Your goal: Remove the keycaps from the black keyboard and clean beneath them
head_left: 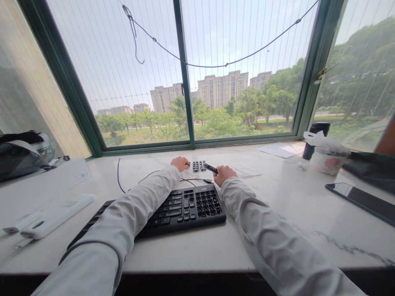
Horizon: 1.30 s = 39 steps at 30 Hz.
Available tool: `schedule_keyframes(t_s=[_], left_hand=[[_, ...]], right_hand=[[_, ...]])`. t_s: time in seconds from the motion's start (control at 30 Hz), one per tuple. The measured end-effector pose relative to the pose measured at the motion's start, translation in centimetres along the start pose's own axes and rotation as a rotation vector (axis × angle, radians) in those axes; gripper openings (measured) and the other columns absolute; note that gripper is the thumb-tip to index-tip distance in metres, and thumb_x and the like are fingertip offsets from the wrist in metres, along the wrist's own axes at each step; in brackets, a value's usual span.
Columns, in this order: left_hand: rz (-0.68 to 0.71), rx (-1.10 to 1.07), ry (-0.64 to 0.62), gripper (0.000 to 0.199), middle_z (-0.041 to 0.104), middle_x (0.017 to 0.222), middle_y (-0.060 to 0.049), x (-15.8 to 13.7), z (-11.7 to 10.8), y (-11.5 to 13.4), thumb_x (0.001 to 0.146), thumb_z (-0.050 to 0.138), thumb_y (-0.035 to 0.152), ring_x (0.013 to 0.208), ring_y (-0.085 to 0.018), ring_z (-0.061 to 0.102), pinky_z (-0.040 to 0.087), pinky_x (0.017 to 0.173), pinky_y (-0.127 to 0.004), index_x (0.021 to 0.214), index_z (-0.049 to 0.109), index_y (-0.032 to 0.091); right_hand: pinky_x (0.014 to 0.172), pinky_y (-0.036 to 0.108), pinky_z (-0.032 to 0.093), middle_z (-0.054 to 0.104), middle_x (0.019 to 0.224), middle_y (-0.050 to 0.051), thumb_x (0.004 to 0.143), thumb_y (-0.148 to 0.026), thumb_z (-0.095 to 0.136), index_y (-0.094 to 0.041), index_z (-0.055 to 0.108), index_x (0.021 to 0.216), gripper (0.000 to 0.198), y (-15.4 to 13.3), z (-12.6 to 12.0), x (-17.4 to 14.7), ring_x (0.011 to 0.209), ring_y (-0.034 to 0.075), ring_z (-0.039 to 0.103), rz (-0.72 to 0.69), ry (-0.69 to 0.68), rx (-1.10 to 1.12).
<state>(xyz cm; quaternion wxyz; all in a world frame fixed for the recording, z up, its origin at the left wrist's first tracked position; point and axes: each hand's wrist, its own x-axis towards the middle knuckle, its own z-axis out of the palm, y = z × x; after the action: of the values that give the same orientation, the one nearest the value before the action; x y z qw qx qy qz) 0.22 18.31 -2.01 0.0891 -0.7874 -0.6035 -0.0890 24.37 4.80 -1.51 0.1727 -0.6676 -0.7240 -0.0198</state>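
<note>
My right hand (225, 175) is closed around a slim black stick-like tool (211, 168), whose far end points left to a small block of loose black keycaps (198, 165). These keycaps stand in neat rows on the white countertop. On the block's left side is my left hand (179, 163), its fingers pinched at a small dark piece that looks like a keycap. Nearer to me lies a black keyboard (182, 217), partly covered by my left sleeve. Its number pad (207, 201) shows dark sockets where caps are off.
A thin black cable (145, 177) runs behind the keyboard. At right are a phone (361, 201), a bagged tub (328, 158), a dark cup (317, 133) and papers (280, 149). White devices (58, 216) and a white box (43, 181) lie left. A window frame (148, 148) bounds the back.
</note>
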Motion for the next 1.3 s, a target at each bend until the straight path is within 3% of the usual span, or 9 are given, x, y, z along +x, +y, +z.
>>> schedule_keyframes(t_s=[1.3], left_hand=[[-0.013,0.070,-0.009,0.029,0.069,0.104,-0.003,0.18,0.34,0.33,0.079,0.055,0.041,0.096,-0.021,0.061,0.045,0.087,-0.031,0.102,0.070,0.031]], right_hand=[[0.071,0.036,0.049,0.066,0.098,0.015,0.082,-0.034,0.046,-0.018,0.066,0.098,0.030,-0.08,-0.03,-0.09,0.088,0.027,0.064,0.000,-0.032,0.003]])
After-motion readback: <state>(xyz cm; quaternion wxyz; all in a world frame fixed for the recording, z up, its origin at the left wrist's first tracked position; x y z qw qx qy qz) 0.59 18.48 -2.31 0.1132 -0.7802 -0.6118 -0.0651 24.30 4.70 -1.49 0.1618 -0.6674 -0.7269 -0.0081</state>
